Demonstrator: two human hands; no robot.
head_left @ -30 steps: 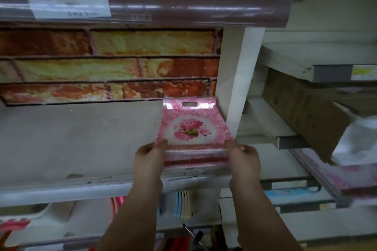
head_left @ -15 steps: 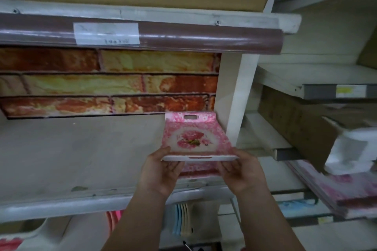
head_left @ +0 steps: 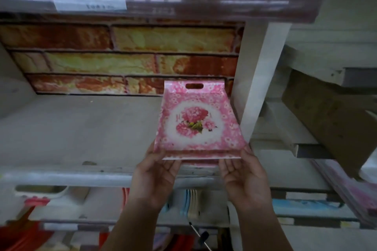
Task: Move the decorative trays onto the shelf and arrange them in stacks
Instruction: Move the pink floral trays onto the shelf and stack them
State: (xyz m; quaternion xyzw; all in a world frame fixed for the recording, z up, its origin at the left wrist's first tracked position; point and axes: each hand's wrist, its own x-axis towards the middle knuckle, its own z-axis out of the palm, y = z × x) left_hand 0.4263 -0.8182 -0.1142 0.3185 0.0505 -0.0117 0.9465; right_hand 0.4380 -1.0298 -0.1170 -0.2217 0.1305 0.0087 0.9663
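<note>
A pink floral decorative tray (head_left: 200, 122) with a handle slot lies on the white shelf (head_left: 81, 128), at its right end against the white post (head_left: 257, 79). A strip of another pink tray (head_left: 201, 163) shows under its near edge. My left hand (head_left: 157, 173) and my right hand (head_left: 242, 177) are palm-up in front of the shelf. Their fairly straight fingertips touch the tray's near rim from below at the two corners. My left thumb lies along the tray's left corner.
Brick-pattern sheets (head_left: 122, 57) back the shelf, and a maroon roll (head_left: 163, 0) hangs along the shelf above. Right of the post are cardboard (head_left: 330, 112) and more pink trays (head_left: 346, 189). Coloured plastic goods (head_left: 189, 204) fill the shelf below.
My hands have turned from holding the tray's sides, backs up, to palms up under its near rim. The top tray's front edge was lifted off the one beneath.
</note>
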